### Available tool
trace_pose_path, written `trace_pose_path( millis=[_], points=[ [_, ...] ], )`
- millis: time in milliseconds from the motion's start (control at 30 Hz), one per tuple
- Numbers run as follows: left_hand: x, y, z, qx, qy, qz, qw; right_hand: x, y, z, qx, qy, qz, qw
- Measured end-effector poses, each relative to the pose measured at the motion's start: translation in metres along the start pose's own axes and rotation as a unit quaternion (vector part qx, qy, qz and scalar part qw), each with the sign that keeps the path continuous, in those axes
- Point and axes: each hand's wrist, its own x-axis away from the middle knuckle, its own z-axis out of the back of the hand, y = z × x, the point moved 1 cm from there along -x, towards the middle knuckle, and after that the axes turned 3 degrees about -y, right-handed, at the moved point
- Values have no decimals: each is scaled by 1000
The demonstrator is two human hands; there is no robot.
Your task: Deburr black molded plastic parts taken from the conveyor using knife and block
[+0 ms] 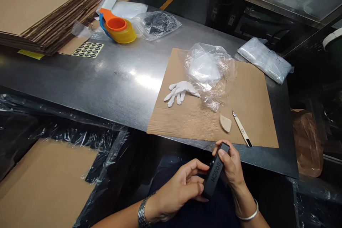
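Resting in both hands just off the near edge of the cardboard sheet (171,119) is a black BOSCH-lettered block (215,175), held at a slant. The left hand (184,184) clasps its lower end and side; the right hand (232,166) pinches its upper end, thumb on top. On the sheet's near part lie a tan quarter-round pad (226,124) and an A26-marked craft knife (242,128); toward its left, a white glove (181,90); at its far side, a crumpled clear plastic bag (207,67). Well left of the sheet stands an orange-and-yellow tape dispenser (119,28).
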Motion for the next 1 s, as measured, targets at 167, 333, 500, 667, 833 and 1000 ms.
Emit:
trace_pose_path(
  millis=[167,333,500,667,833,1000],
  points=[
    [-2,-6,4,6,-6,-17,1000,0,0,1,2,8,6,1000],
    [-1,0,-1,19,18,1,1000,1,1,1,6,18,16,1000],
    [0,5,-6,20,38,8,999,3,-1,0,21,25,35,999],
    [0,4,-7,19,47,6,999,4,-2,0,35,28,45,998],
    [-2,3,-8,17,53,0,998,5,-4,-1,42,32,50,997],
    [-1,4,-8,21,65,9,998,4,-2,-1,30,33,58,997]
  ],
)
